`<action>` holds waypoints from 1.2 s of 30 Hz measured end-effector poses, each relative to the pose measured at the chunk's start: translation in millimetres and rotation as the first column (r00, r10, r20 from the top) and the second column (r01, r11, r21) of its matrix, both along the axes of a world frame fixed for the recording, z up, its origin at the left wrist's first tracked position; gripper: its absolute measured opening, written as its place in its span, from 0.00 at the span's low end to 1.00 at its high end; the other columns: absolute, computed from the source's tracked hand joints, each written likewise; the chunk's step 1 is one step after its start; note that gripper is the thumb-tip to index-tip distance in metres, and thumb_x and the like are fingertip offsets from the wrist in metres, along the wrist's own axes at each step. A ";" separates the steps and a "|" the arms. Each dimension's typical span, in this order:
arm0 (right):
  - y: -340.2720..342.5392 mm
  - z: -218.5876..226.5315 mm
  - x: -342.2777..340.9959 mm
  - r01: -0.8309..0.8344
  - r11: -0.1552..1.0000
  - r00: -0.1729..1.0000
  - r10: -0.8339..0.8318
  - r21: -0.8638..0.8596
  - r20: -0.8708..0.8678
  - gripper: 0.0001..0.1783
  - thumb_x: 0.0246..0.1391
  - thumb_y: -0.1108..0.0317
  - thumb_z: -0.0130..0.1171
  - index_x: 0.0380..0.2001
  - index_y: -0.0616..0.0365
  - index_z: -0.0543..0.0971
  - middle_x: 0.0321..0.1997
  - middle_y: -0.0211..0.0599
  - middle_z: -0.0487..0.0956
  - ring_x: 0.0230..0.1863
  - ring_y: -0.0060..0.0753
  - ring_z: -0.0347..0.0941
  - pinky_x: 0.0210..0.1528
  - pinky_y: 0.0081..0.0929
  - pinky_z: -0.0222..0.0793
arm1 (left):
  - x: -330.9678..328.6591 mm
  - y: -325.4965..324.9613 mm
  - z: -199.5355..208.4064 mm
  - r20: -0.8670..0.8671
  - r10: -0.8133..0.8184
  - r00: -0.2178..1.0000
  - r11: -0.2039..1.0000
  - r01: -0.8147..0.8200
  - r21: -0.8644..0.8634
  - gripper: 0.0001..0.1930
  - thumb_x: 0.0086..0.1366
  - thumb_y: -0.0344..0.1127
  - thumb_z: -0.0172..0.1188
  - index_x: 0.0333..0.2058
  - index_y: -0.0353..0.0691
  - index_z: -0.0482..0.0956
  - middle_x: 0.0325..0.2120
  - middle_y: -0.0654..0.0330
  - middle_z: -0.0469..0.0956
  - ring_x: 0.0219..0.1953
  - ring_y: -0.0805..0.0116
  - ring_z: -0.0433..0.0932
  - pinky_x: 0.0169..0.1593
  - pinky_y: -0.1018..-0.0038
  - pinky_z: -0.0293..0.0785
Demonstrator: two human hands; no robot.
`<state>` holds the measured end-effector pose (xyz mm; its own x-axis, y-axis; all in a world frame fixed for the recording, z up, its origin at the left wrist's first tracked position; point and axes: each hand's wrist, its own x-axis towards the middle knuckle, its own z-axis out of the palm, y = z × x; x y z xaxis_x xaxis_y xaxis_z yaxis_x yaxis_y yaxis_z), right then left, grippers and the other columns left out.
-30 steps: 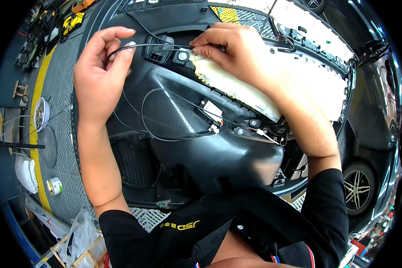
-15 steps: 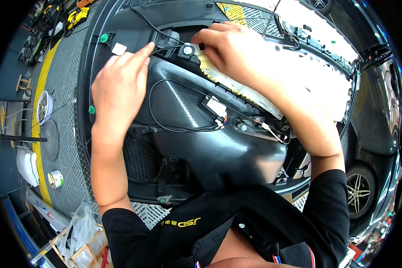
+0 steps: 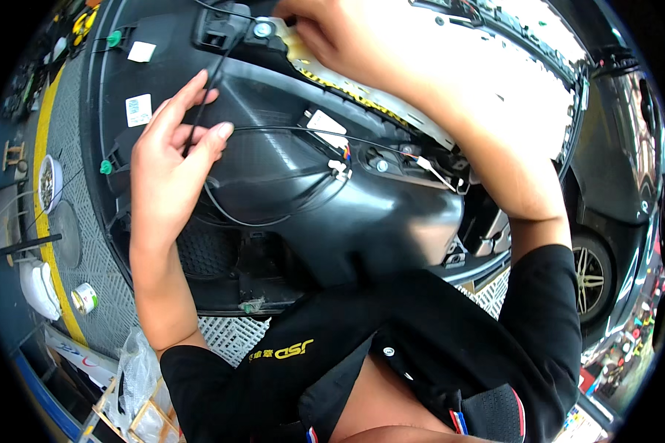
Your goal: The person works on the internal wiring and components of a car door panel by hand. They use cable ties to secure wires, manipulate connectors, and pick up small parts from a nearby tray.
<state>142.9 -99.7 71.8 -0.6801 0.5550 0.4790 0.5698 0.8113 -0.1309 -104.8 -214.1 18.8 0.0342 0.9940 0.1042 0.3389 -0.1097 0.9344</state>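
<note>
A large black car door trim panel (image 3: 347, 221) lies in front of me. Over its left part is my left hand (image 3: 174, 144), its fingers and thumb bent around a thin black cable (image 3: 222, 66). That cable runs up to the top edge and loops back over the panel. Partly cut off by the top edge, my right hand (image 3: 329, 33) has curled fingers beside a round silver fastener (image 3: 262, 29); what they hold is hidden. Between my arms, a small white-labelled module (image 3: 325, 127) sits on the panel with coloured wires and a white connector (image 3: 340, 170).
Green clips (image 3: 107, 167) stick out along the panel's left edge. A white plug with a lead (image 3: 430, 168) lies at its right. On the floor at left stand a bowl of small parts (image 3: 49, 184) and a tin (image 3: 84, 298). A dark car (image 3: 613, 192) stands at right.
My left hand has come away from the upper bracket and now draws the black cable toward me. The right hand stays by the fastener. The whole view has shifted upward and left.
</note>
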 end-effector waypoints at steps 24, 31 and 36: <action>-70.6 47.7 27.4 -0.243 0.900 0.970 0.231 -0.363 -0.075 0.23 0.52 0.70 0.71 0.53 0.59 0.83 0.47 0.42 0.84 0.49 0.43 0.82 0.48 0.36 0.80 | -28.4 -46.1 -6.2 0.299 0.080 0.951 0.997 -0.078 -0.019 0.21 0.72 0.23 0.63 0.62 0.32 0.77 0.46 0.54 0.82 0.45 0.64 0.87 0.43 0.76 0.87; -111.2 -27.2 0.8 -0.313 0.907 0.941 0.336 -0.282 0.039 0.43 0.43 0.60 0.76 0.66 0.54 0.75 0.63 0.40 0.78 0.58 0.41 0.78 0.54 0.36 0.77 | -24.4 -39.5 -8.5 0.144 0.104 0.984 0.994 -0.100 -0.037 0.18 0.77 0.27 0.56 0.63 0.31 0.77 0.45 0.53 0.86 0.47 0.68 0.85 0.52 0.74 0.81; -114.3 -54.9 -3.4 -0.289 0.956 0.957 0.290 -0.057 0.007 0.26 0.52 0.65 0.64 0.56 0.56 0.82 0.49 0.33 0.83 0.52 0.34 0.79 0.52 0.29 0.73 | -20.3 -31.0 4.2 -0.461 0.071 0.884 0.979 0.027 0.204 0.20 0.74 0.26 0.58 0.62 0.36 0.79 0.41 0.56 0.87 0.40 0.71 0.82 0.48 0.76 0.77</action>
<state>139.4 -214.0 16.9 -0.8222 0.3584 0.4421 0.3140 0.9335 -0.1730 -125.1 -245.1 23.0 0.1061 0.9551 0.2766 0.7321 -0.2632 0.6283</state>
